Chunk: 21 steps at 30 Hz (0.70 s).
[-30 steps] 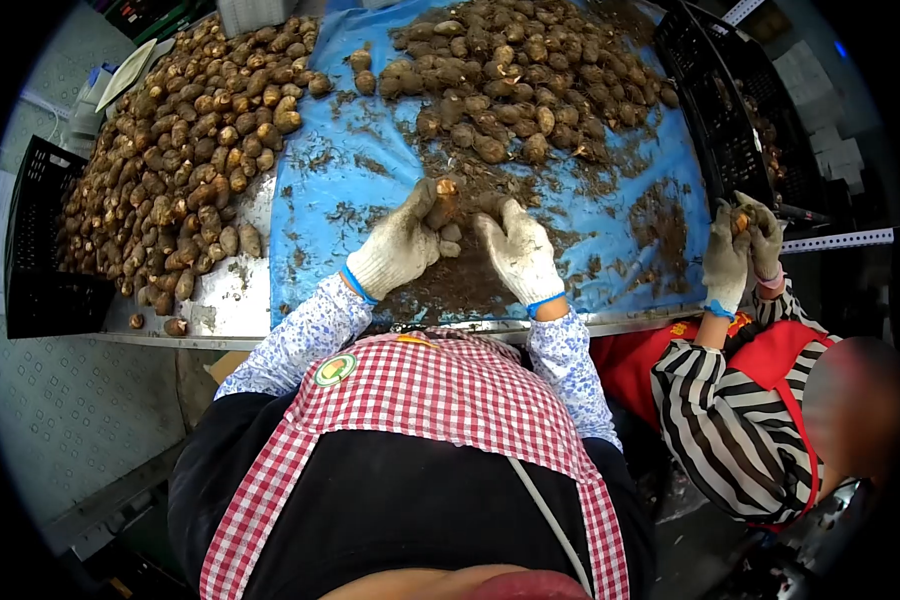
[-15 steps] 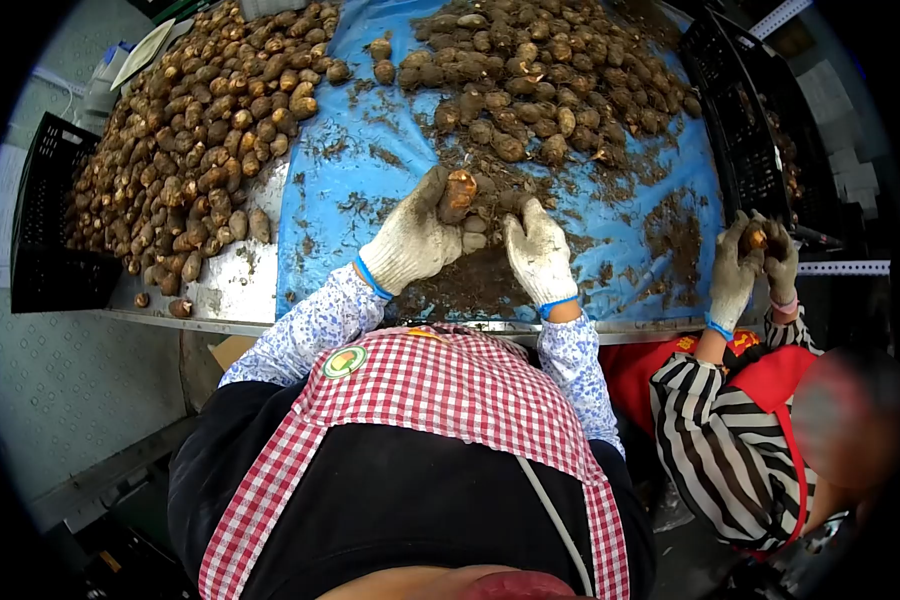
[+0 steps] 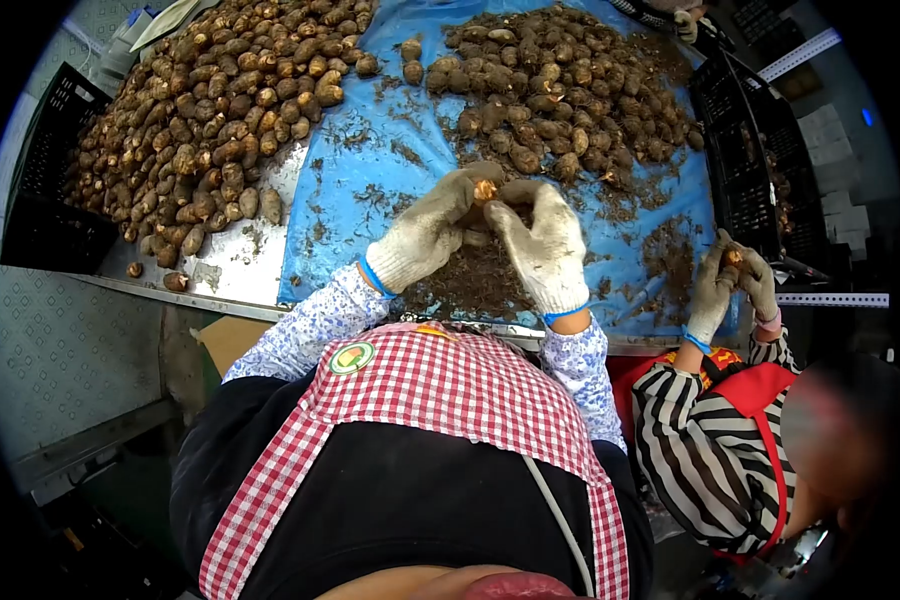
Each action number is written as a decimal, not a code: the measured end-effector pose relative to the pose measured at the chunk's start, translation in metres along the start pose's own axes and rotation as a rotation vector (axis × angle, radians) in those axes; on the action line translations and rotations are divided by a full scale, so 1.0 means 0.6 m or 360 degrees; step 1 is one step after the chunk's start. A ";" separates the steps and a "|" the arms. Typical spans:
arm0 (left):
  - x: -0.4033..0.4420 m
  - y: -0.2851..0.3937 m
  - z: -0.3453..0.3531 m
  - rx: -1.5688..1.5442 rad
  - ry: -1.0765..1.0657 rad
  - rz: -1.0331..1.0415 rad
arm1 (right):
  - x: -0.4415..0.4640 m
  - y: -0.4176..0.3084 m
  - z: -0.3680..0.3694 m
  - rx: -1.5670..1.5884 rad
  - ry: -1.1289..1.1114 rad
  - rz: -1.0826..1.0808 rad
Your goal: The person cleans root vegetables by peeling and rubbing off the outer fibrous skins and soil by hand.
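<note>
Between my gloved hands is a small brown taro [image 3: 484, 189] with a pale orange end facing up. My left hand [image 3: 420, 235] is closed around it from the left. The fingers of my right hand [image 3: 545, 245] press against it from the right, their tips partly hidden behind the thumb. Both white gloves are stained with soil. Beneath them, a blue plastic sheet [image 3: 355, 210] carries loose dirt and root hairs [image 3: 475, 280]. Just beyond my hands lies a heap of dark, hairy taros [image 3: 560, 100].
A large pile of cleaner taros [image 3: 210, 120] covers the metal table's left side, next to a black crate [image 3: 55, 205]. More black crates [image 3: 740, 150] stand at the right. A co-worker in striped sleeves [image 3: 670, 420] holds a taro in gloved hands [image 3: 715, 290]. Another person's glove [image 3: 686, 25] shows at the far edge.
My right hand has moved left and up against the taro. The taro has turned, so its cut end faces up. The view has shifted slightly, and another person's hand appears at the top.
</note>
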<state>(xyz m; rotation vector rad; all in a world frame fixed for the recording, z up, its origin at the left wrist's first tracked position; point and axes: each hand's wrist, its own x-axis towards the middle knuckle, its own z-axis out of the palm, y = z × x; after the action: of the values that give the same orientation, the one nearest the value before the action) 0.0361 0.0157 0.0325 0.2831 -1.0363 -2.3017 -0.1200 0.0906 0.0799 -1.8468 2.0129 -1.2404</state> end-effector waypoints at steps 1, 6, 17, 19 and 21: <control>-0.006 0.012 0.019 0.0179 0.0049 0.0018 | 0.002 -0.007 0.004 -0.0011 -0.0049 0.0004; -0.011 -0.019 -0.017 0.0724 0.0094 0.0404 | 0.004 -0.012 0.017 -0.0284 -0.0122 -0.0274; 0.014 -0.001 -0.012 -0.0560 0.0372 0.0010 | 0.000 -0.006 0.008 -0.0451 0.0045 -0.0225; 0.009 0.000 -0.005 0.0103 0.0159 0.0131 | 0.010 -0.015 0.012 -0.0578 -0.0092 -0.0155; 0.000 0.007 0.018 0.0414 0.0452 -0.0022 | 0.005 -0.013 0.021 -0.0372 -0.0279 -0.0016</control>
<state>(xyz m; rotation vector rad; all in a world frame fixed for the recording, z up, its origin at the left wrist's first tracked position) 0.0332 0.0203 0.0428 0.7014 -1.1836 -2.0598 -0.1073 0.0827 0.0779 -1.9891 2.1283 -0.8405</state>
